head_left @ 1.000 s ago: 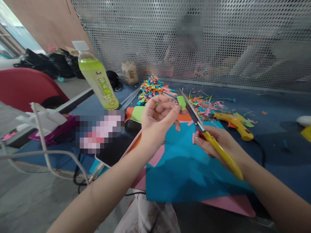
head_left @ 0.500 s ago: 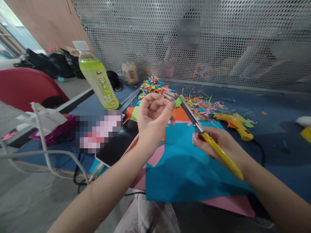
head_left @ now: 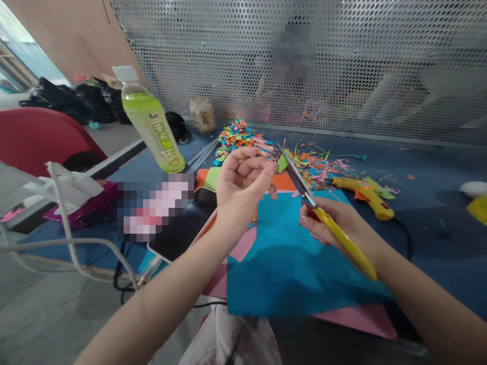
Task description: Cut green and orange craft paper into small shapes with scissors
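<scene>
My left hand (head_left: 243, 177) pinches a small piece of green paper (head_left: 282, 163) between thumb and forefinger, its other fingers curled. Yellow-handled scissors (head_left: 335, 233) are gripped in my right hand (head_left: 338, 220), their blades pointing up and left against the green paper. Beneath both hands lies a large blue paper sheet (head_left: 297, 263), with pink sheets (head_left: 363, 320) sticking out from under it. Behind my left hand stands a cone-shaped pile of colourful paper bits (head_left: 238, 134). Paper scraps (head_left: 323, 159) are strewn to its right.
A yellow glue gun (head_left: 363, 195) with a black cord lies at right. On the left are a phone (head_left: 182, 223), a bottle of green drink (head_left: 152, 126) and a purple tissue pack (head_left: 78, 205). A perforated metal panel (head_left: 228, 50) rises behind the table (head_left: 429, 167).
The scissor blades have cut further around the green paper, whose outline now looks rounder and bent. Both hands stay nearly in place; the view has shifted slightly.
</scene>
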`<state>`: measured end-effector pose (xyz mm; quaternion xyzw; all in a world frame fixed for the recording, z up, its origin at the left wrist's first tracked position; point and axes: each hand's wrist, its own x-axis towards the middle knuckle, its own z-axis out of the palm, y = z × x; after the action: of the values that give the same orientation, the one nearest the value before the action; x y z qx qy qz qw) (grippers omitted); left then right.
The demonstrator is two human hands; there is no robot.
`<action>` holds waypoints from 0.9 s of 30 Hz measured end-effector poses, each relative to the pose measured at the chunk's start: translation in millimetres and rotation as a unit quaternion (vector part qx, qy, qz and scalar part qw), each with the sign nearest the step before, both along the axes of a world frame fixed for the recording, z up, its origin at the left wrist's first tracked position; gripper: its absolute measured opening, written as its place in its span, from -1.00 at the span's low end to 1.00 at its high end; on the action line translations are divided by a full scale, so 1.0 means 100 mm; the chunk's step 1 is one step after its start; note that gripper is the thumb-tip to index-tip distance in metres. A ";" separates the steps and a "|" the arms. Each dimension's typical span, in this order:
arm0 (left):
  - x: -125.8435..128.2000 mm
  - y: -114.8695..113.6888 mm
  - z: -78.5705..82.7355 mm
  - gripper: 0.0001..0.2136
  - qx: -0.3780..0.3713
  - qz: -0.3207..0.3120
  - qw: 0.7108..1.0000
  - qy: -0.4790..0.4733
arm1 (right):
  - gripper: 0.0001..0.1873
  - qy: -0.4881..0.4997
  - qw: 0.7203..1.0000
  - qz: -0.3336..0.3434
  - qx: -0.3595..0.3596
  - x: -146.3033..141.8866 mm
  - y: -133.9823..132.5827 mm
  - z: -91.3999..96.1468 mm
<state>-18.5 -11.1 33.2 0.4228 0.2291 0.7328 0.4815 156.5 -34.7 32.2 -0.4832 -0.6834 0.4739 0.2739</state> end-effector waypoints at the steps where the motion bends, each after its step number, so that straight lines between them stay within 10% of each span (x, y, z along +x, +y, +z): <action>1: 0.00 0.00 0.00 -0.66 -0.001 -0.004 1.000 -0.001 | -0.71 0.004 1.000 -0.001 0.003 0.00 0.00 -0.01; 27: -0.02 -0.02 0.01 -0.66 0.003 -0.002 1.000 -0.003 | -0.74 -0.023 0.999 -0.010 0.022 0.03 0.02 -0.07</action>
<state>-20.1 -12.7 34.0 0.4227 0.2248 0.7339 0.4819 159.9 -33.1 25.4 -0.4947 -0.6947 0.4446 0.2739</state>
